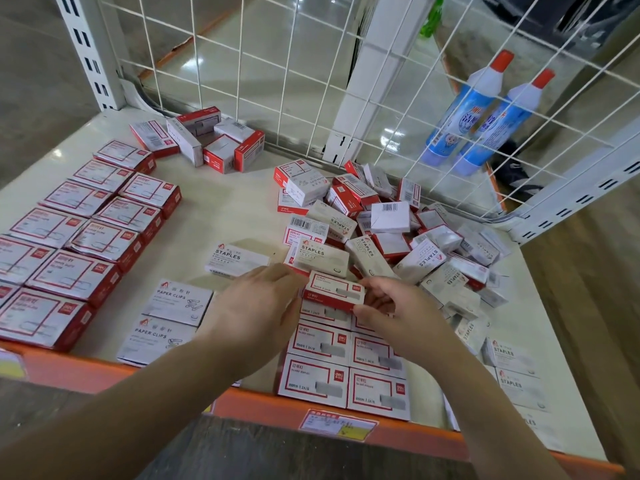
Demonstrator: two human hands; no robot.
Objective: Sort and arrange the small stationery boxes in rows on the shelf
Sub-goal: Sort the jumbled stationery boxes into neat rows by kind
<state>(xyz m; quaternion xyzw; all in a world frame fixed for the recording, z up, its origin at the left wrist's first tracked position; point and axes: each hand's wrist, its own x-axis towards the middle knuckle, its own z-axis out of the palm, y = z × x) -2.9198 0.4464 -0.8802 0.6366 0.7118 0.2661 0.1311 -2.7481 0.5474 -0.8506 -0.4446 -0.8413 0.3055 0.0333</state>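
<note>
Shelf [221, 209] of pale board with an orange front edge fills the view, backed by a white wire grid [311, 64] at its far side. Beyond the grid, far right, stand two blue bottles [481, 116] with red caps. On the left of the shelf, shrink-wrapped red-and-white packs [72, 233] lie flat in two neat columns. A loose pile of boxes [398, 230], red and white mixed, many marked STAPLES, sprawls across the right half. A smaller cluster [204, 140] sits jumbled at the far side against the grid. Near the front edge, red-bordered staple boxes [346, 368] lie in a tidy two-wide block, and two PAPER CLIPS boxes [166, 320] lie one behind the other to their left. Both hands meet just beyond that block: the left hand [256, 306] and the right hand [398, 306] hold one small red box [334, 292] between them, fingers curled around its short ends, at the far end of the block's left column.
</note>
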